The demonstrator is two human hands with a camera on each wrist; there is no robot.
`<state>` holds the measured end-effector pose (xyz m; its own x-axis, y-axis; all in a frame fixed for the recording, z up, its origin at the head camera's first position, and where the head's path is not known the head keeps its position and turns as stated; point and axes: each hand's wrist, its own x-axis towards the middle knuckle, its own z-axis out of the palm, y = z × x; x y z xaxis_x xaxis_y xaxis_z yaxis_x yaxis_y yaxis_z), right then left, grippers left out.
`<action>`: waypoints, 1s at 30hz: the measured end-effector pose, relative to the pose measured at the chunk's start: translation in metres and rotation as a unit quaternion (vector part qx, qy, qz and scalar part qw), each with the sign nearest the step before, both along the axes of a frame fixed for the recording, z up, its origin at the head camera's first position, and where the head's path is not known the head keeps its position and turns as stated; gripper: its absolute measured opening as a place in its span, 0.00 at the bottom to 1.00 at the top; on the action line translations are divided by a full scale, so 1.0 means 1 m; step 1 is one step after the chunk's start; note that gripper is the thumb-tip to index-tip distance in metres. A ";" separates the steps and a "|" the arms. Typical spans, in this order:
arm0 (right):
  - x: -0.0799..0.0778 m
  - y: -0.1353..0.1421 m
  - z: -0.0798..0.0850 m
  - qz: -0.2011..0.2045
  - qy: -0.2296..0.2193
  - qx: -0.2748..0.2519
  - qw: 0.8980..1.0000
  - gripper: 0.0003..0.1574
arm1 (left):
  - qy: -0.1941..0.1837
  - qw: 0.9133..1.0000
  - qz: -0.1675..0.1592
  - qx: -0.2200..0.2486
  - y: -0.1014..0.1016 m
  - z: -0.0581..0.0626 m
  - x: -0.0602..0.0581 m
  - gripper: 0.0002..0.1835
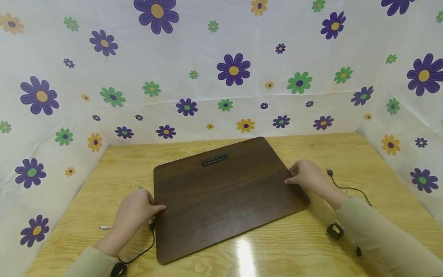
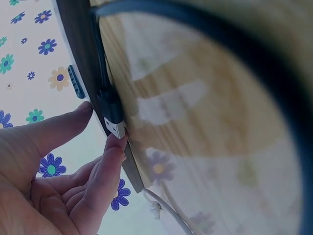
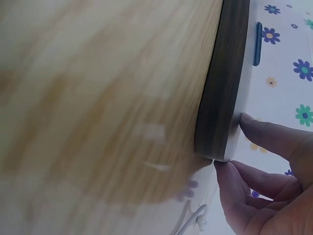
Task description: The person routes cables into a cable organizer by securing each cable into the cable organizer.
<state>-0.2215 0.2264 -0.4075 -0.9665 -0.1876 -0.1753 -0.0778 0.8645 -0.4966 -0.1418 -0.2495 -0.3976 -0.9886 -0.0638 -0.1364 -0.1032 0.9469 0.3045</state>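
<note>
A dark brown board [image 1: 221, 200] with rounded corners lies at a slant on the table, a black slotted strip [image 1: 215, 160] set near its far edge. My left hand [image 1: 135, 207] grips the board's left edge, thumb on the top face and fingers at the side. Right by those fingertips, in the left wrist view, is a black cable's USB plug [image 2: 116, 128]. On the opposite side my right hand [image 1: 308, 177] pinches the right edge between thumb and fingers. The right wrist view shows that thumb [image 3: 254, 122] on top and the fingers at the underside.
A wood-grain table [image 1: 207, 254] carries it all. Right of the board runs a black USB cable [image 1: 349, 188]; a white plug [image 1: 105, 227] lies left of my left wrist. A small black-and-yellow object [image 1: 335, 231] sits near my right sleeve. A flowered cloth [image 1: 204, 46] encloses the back and sides.
</note>
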 end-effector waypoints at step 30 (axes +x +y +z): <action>0.027 0.023 0.001 -0.015 0.006 -0.028 0.999 0.26 | -0.002 1.000 -0.008 0.030 0.009 -0.004 -0.029 0.32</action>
<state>-0.1949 0.2492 -0.4061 -0.9737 -0.1675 -0.1546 -0.0578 0.8375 -0.5434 -0.1709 -0.2404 -0.4012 -0.9890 -0.0390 -0.1427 -0.0886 0.9288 0.3598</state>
